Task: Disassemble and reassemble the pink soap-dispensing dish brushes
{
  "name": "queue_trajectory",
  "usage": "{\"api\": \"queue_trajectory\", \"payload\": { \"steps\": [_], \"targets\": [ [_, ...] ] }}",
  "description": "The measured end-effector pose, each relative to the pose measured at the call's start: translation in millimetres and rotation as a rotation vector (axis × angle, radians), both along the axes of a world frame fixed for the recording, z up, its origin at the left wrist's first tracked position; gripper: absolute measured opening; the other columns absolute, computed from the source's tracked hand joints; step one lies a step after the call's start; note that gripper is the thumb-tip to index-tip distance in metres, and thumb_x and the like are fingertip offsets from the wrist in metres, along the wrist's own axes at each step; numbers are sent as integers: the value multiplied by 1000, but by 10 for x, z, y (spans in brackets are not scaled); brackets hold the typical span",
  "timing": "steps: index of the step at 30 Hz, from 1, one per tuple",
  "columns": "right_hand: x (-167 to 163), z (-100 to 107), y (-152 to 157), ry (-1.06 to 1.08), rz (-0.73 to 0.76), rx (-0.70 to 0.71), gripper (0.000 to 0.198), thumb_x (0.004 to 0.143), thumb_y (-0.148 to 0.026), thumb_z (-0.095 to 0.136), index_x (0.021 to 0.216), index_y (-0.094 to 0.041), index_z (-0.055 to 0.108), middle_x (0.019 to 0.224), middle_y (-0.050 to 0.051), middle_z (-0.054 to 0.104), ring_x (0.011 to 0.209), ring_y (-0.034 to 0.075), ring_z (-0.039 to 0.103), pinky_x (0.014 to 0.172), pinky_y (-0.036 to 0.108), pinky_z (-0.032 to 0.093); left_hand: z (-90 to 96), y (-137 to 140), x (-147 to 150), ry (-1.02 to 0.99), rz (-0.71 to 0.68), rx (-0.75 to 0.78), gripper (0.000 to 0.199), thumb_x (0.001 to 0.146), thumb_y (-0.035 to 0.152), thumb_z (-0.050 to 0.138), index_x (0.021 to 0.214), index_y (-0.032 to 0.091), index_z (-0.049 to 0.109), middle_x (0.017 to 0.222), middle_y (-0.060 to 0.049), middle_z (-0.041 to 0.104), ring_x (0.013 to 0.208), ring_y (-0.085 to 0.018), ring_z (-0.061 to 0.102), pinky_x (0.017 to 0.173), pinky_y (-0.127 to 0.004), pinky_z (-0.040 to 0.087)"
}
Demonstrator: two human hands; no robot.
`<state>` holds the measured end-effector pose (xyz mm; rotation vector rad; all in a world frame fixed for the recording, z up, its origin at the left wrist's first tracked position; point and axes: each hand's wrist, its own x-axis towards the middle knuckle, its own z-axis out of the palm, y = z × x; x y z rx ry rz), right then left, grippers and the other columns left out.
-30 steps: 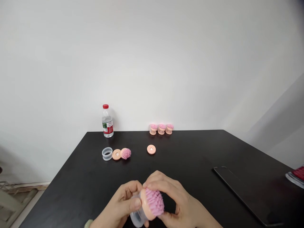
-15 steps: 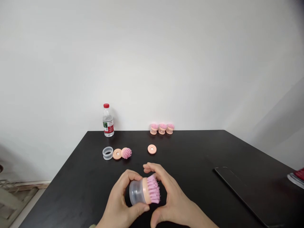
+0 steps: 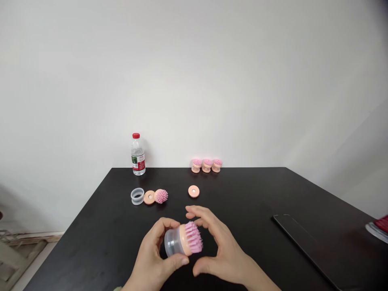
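A scrub brush with pink bristles, a peach-coloured collar and a clear, hollow-looking body lies sideways in my left hand. The thumb and fingers of that hand grip its clear body and collar, and the bristles point right. My right hand curves around the bristle side with thumb and fingers spread apart. A gap shows between its palm and the bristles; whether the upper fingertips touch the bristles I cannot tell.
Further back on the black table lie a clear ring, a peach disc, a pink brush head and another peach disc. Three assembled brushes and a water bottle stand by the wall. A dark flat panel lies right.
The brush has tilted slightly in my left hand, its bristle end rising a little. My right thumb has moved up a little, with the hand still open beside the bristles.
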<state>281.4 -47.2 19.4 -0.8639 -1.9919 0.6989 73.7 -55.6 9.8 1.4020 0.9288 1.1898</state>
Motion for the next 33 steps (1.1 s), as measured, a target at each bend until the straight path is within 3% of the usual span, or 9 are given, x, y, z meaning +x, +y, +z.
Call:
{"api": "queue_trajectory", "payload": {
  "steps": [3,6,9,14,17,20,25,30,33],
  "targets": [
    [13,8,-11,-31,15,32,61,88,-53,68,139,-30,47,119,9,63,100,22,64,89,38,54,9,0,3,-1,2,-15,47,59,39,89,96,22,67,90,-1,66,81,-20,59,73,-29,46],
    [25,-11,20,1,-36,-2,85,74,-74,68,140,-26,46,100,6,67,76,18,63,72,32,56,-3,2,4,13,0,-37,48,56,35,91,96,23,67,89,-1,66,81,-20,59,73,-28,46],
    [32,5,34,-7,-20,-16,103,61,-81,71,143,-24,44,121,12,62,92,24,65,81,37,57,-24,9,5,-1,30,-33,51,55,35,93,98,24,67,92,0,66,84,-20,60,75,-28,46],
    [31,26,-5,-91,53,80,58,91,-51,66,141,-29,47,125,10,63,110,24,62,96,40,52,-65,13,15,-60,39,-46,59,52,37,94,103,25,65,94,-1,67,88,-22,62,77,-29,48],
    [38,-19,21,-8,-3,13,87,74,-73,69,141,-23,46,100,7,70,81,21,67,74,33,57,-65,0,18,-65,26,-52,60,51,37,94,103,25,65,94,-1,67,87,-21,62,77,-29,47],
    [50,-11,43,5,-13,-6,105,61,-77,76,143,-22,43,117,13,67,90,24,68,78,35,59,-41,-6,19,-54,37,-54,60,50,37,95,101,25,65,94,-1,67,86,-21,62,77,-29,47],
    [34,76,-3,-96,80,157,53,91,-39,69,139,-27,49,124,10,64,112,25,62,97,40,52,-37,5,18,-52,37,-50,59,52,36,93,102,25,64,93,-1,67,87,-23,63,78,-31,48],
    [-38,21,-4,-61,-107,-132,65,69,-36,85,127,-24,57,90,0,68,78,18,64,76,32,56,-81,-9,8,67,49,10,58,54,34,93,104,26,64,97,-2,69,88,-24,65,78,-32,50],
    [-118,-11,13,46,-155,-358,43,72,-30,78,111,-21,61,69,-6,59,60,12,57,60,25,53,-89,-4,-26,233,82,248,46,65,28,88,105,29,67,97,-2,72,86,-25,68,76,-33,52]
  ]
}}
